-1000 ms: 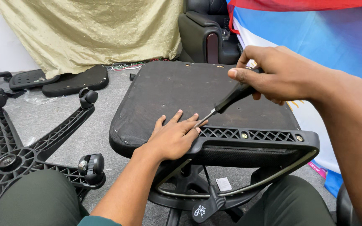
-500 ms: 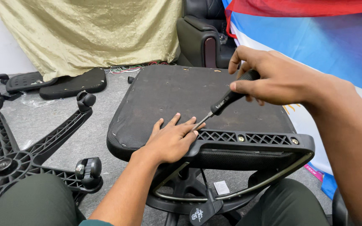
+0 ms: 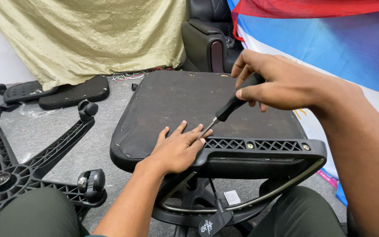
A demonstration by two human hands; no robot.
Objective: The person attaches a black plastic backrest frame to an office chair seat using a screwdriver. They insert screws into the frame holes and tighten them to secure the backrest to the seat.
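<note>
Far left, we've got a black star-shaped chair base (image 3: 27,169) with casters lying on the grey floor (image 3: 97,131). Moving in, our left hand (image 3: 178,149) lies flat, grip released, fingers spread on the near edge of the upturned chair seat (image 3: 176,101). Just beside those fingertips sits the tip of the screwdriver (image 3: 231,106), and to the right our right hand (image 3: 270,81) is clenched around its black handle, above the seat's ribbed plastic bracket (image 3: 259,147).

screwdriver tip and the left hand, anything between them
Nothing. In the head view the screwdriver, gripped by the right hand, has its tip right against the left hand fingers on the upturned seat.
</note>
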